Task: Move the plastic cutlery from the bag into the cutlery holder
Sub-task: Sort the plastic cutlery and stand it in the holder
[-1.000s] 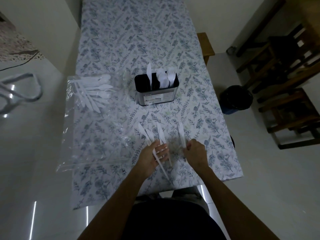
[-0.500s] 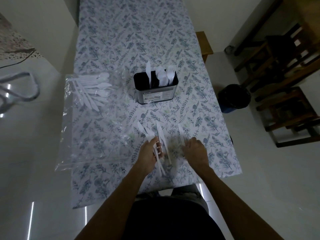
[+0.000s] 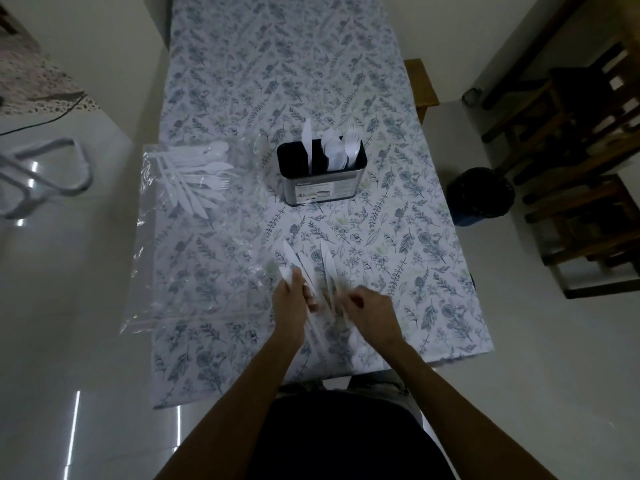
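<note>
Step in hand: gathering white plastic knives (image 3: pixel 304 268) on the floral tabletop (image 3: pixel 398 265). Left hand (image 3: pixel 291 303) grips several; right hand (image 3: pixel 372 311) grip state unclear. Next: carry them to the black-lined metal cutlery holder (image 3: pixel 320 180).

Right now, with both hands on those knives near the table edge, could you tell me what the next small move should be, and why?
Probably gather the loose knives into the left hand: they lie fanned between it and the right hand, and the cutlery holder has only one knife in its left slot.
</note>
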The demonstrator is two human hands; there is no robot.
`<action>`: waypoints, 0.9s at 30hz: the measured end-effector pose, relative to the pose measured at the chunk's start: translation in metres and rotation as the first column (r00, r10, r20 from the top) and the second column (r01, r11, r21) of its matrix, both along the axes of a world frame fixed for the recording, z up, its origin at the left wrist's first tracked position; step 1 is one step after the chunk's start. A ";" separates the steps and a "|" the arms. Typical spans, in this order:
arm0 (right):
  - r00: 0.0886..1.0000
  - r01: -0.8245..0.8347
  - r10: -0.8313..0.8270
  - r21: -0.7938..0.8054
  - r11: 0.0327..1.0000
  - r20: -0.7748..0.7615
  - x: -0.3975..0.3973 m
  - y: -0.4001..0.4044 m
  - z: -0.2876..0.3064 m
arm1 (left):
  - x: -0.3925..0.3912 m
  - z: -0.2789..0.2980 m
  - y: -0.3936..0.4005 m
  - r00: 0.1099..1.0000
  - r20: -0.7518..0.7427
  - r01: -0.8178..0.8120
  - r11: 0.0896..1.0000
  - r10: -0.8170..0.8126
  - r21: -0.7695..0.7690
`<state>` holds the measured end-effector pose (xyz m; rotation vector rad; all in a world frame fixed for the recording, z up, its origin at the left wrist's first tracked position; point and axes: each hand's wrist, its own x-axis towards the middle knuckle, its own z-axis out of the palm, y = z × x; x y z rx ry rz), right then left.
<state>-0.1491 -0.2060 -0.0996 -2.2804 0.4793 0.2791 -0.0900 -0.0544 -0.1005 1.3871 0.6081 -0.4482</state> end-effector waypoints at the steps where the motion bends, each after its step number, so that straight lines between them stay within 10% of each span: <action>1: 1.000 -0.003 0.002 -0.056 0.998 -0.025 0.006 -0.002 -0.003 | 0.002 -0.002 0.002 1.000 0.001 -0.013 0.999 0.013 0.029; 6: 0.988 -0.094 0.073 -0.150 0.984 -0.139 0.022 0.002 -0.004 | 0.004 -0.003 0.011 0.999 -0.038 0.009 0.999 -0.008 0.038; 15: 0.968 -0.250 0.250 0.140 0.958 0.021 0.009 0.017 0.014 | 0.006 -0.006 0.013 0.999 -0.046 -0.006 0.994 0.001 -0.111; 27: 0.994 -0.004 -0.018 -0.208 0.978 -0.105 0.051 0.013 -0.010 | 0.008 -0.013 0.024 0.988 -0.146 0.037 0.999 -0.040 -0.023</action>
